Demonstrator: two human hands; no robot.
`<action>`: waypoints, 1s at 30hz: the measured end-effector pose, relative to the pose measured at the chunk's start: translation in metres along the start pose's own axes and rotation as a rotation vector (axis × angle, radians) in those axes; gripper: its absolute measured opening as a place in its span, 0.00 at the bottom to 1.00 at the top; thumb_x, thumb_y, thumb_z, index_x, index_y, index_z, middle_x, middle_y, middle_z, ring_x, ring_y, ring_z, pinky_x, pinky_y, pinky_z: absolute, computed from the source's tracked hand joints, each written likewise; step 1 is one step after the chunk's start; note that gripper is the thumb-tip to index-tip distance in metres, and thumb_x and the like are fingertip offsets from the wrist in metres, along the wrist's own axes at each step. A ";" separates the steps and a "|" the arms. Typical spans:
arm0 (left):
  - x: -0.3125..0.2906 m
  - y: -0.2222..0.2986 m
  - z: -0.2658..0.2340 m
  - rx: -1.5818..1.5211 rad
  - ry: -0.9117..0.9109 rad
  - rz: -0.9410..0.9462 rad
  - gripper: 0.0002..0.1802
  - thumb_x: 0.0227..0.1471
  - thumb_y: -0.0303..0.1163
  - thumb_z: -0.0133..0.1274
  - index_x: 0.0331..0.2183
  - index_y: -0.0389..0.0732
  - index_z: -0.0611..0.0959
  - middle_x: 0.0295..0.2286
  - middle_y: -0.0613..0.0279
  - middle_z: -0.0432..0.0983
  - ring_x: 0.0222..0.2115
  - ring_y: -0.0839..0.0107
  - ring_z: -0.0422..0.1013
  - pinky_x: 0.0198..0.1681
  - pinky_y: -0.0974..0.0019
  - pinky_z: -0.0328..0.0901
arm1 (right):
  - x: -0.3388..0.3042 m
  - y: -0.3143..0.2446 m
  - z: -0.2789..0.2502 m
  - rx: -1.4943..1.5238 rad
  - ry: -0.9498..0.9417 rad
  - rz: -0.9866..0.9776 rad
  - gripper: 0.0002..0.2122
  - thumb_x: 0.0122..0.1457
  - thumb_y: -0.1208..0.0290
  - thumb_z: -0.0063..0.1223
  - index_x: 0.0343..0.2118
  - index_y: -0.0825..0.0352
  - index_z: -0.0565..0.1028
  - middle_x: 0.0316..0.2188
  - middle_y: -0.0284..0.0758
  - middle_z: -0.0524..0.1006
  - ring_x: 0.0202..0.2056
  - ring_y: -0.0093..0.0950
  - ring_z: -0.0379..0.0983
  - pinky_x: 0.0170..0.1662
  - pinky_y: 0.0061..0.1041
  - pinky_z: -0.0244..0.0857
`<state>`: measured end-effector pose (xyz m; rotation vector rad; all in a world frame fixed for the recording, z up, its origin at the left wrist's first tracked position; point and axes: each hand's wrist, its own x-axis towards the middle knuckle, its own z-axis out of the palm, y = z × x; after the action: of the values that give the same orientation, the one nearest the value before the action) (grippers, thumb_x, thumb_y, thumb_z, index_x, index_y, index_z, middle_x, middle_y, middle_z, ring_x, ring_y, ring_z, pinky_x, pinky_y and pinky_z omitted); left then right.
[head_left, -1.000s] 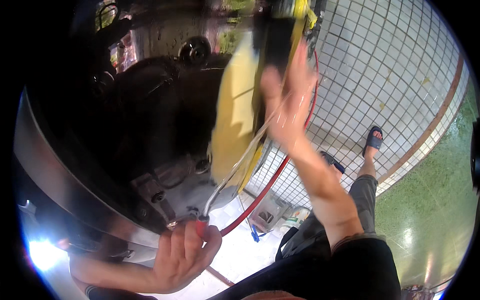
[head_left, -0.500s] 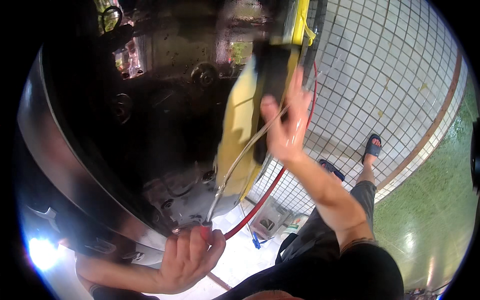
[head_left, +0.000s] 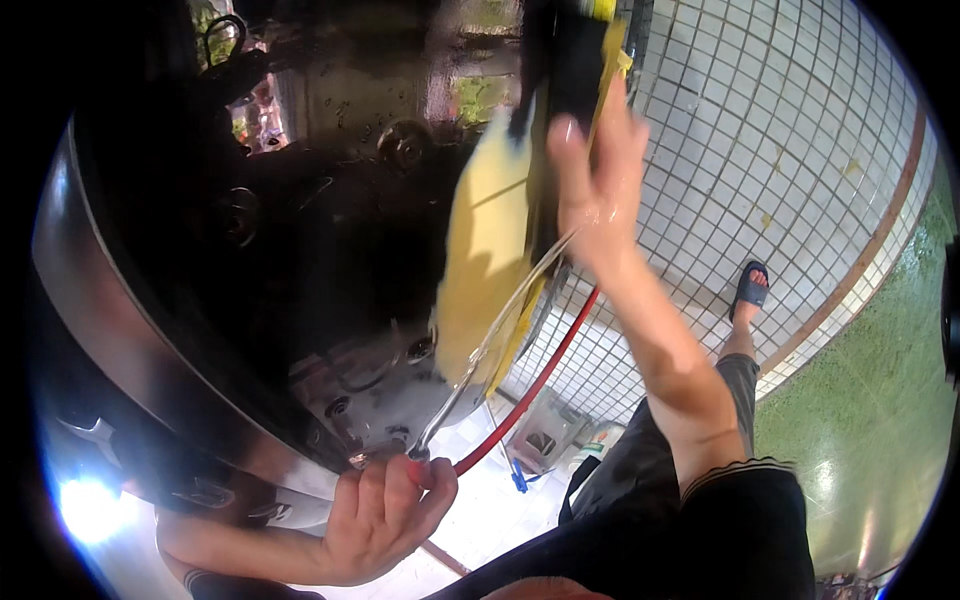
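Observation:
My left hand [head_left: 390, 515] is closed round the end of a red hose [head_left: 540, 380], low in the view. A thin stream of water [head_left: 475, 365] arcs from it up to my right wrist. My right hand [head_left: 605, 195] grips a long black block [head_left: 580, 75], thumb along its left side and fingers along its right. The block lies at the right edge of a glossy black car panel [head_left: 340, 240], beside a pale yellow filler-like patch [head_left: 485, 230]. Its underside is hidden.
Yellow tape [head_left: 605, 8] shows at the panel's far edge. White tiles [head_left: 770, 120] cover the floor at right, bordering a wet green floor [head_left: 850, 430]. My sandalled foot [head_left: 750, 290] stands on the tiles. A clear container [head_left: 548, 435] and a blue item [head_left: 519, 478] sit below the hose.
My right hand and the black block have moved away from me along the panel edge, slightly rightward. The left hand stays nearly in place, with water still running from the hose.

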<state>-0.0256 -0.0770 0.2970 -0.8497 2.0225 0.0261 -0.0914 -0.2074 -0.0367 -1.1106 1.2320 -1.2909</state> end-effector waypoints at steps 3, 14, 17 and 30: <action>0.006 -0.008 0.005 -0.035 0.020 0.028 0.24 0.46 0.23 0.65 0.47 0.51 0.81 0.41 0.51 0.66 0.33 0.65 0.70 0.30 0.66 0.66 | -0.068 0.005 -0.002 0.003 -0.075 0.035 0.35 0.67 0.64 0.51 0.70 0.81 0.54 0.66 0.70 0.58 0.53 0.56 0.65 0.64 0.46 0.50; 0.006 0.006 0.008 -0.042 0.009 -0.055 0.24 0.44 0.23 0.66 0.44 0.52 0.81 0.41 0.52 0.66 0.32 0.65 0.71 0.28 0.66 0.65 | -0.075 0.003 0.011 -0.011 0.033 -0.107 0.39 0.58 0.69 0.57 0.70 0.79 0.56 0.65 0.69 0.60 0.47 0.53 0.65 0.59 0.44 0.55; 0.010 0.005 0.007 -0.001 0.016 -0.073 0.23 0.45 0.24 0.65 0.44 0.53 0.81 0.41 0.52 0.66 0.31 0.65 0.71 0.28 0.66 0.64 | -0.038 0.010 0.021 -0.027 0.190 -0.145 0.37 0.57 0.70 0.56 0.69 0.78 0.58 0.64 0.68 0.62 0.46 0.52 0.64 0.58 0.44 0.58; 0.006 -0.004 0.004 0.005 -0.028 -0.003 0.20 0.47 0.25 0.64 0.44 0.49 0.82 0.41 0.51 0.67 0.33 0.64 0.71 0.30 0.65 0.65 | 0.010 0.008 0.021 -0.005 0.189 0.019 0.34 0.64 0.63 0.57 0.69 0.76 0.60 0.65 0.59 0.64 0.46 0.47 0.63 0.56 0.37 0.57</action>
<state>-0.0224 -0.0822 0.2913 -0.8449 1.9947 0.0307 -0.0709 -0.2190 -0.0432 -0.9944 1.3819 -1.4041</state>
